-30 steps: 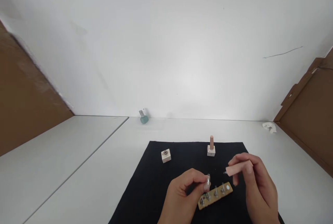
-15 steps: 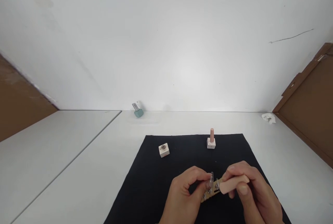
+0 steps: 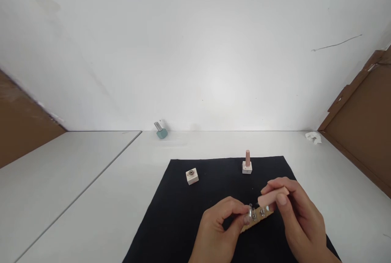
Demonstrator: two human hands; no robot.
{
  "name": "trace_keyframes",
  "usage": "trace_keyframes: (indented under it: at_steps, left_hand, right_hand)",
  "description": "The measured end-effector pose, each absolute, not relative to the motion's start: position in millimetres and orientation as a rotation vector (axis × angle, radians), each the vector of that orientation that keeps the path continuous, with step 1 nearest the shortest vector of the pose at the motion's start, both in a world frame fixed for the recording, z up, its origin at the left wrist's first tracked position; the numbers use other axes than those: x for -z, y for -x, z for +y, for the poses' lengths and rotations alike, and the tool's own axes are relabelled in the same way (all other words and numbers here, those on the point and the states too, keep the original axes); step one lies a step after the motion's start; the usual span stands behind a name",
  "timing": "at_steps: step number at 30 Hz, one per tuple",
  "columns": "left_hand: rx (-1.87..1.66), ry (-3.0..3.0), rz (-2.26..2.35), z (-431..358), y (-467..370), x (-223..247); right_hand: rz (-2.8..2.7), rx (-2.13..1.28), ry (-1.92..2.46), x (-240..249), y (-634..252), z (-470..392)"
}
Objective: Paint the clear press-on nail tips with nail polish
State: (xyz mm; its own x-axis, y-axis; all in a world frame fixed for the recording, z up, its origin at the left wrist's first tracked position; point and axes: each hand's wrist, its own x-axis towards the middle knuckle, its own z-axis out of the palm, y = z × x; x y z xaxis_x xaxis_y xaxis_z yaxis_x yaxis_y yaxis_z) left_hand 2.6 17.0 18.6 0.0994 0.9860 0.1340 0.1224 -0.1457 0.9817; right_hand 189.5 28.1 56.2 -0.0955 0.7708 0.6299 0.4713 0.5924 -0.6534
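My right hand (image 3: 297, 216) is closed around a pink nail polish brush cap (image 3: 273, 196), tilted with its brush end pointing left and down. A tan strip (image 3: 257, 220) with several small clear and metallic-looking pieces on it lies below the cap. At the strip's left part, my left hand (image 3: 218, 226) pinches a clear curved piece that looks like a false nail (image 3: 250, 213). Whether the fingers also grip the strip is hidden. The brush tip is close above the clear piece; I cannot tell if they touch.
On the black mat (image 3: 220, 185) stand an uncapped square polish bottle (image 3: 192, 176) and a capped pink polish bottle (image 3: 247, 166). Farther back are a teal polish bottle (image 3: 162, 133) and a crumpled white tissue (image 3: 313, 137). Brown panels (image 3: 360, 120) flank the white table.
My right hand has lifted the brush cap up and slightly away, showing more of the strip's right end. My left hand keeps its pinch almost in place, with the clear piece turned slightly.
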Motion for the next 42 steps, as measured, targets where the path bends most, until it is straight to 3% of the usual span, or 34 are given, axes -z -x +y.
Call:
trace_keyframes:
  at_steps: [29, 36, 42]
  left_hand:
    - [-1.170, -1.457, 1.175, 13.9, -5.1, -15.0]
    - [-1.080, -1.154, 1.152, 17.7, -8.0, -22.8]
    - [-1.048, -1.032, 1.096, 17.6, -7.6, -26.0]
  right_hand:
    - [-1.803, -0.116, 1.089, -54.2, -187.9, 27.0]
    - [-2.030, 0.001, 0.942, -55.9, -196.5, 23.4]
    - [-1.852, -0.104, 1.050, -55.2, -188.4, 29.3]
